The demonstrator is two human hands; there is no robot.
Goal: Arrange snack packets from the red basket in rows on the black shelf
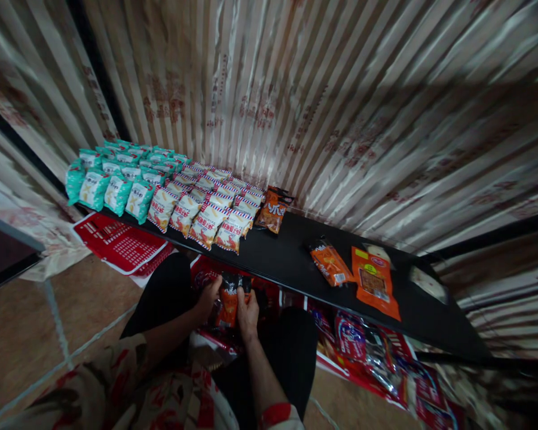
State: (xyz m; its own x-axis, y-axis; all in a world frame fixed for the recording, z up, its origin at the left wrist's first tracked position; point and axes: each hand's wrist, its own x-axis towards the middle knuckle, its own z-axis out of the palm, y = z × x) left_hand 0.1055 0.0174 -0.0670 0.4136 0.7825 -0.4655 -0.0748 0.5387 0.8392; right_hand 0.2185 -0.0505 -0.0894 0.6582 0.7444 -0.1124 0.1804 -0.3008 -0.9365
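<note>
Between my knees, in front of the black shelf, both hands grip an orange and black snack bag (227, 303). My left hand (210, 298) pinches its left edge, while my right hand (248, 312) has the right edge with the thumb over the front. A like orange and black bag (272, 212) stands on the shelf at the end of the rows. Another such bag (329, 261) lies flat farther right, beside a larger orange packet (375, 283). White snack bags with striped edges (210, 224) and teal snack bags (116, 191) stand in rows to the left.
The long black shelf (291, 254) runs across the view before a pleated curtain (260, 89). A red basket (121, 245) sits on the tiled floor at left. Below the shelf at right, red baskets hold several shiny packets (352, 337). Two pale objects (428, 283) lie at the shelf's right.
</note>
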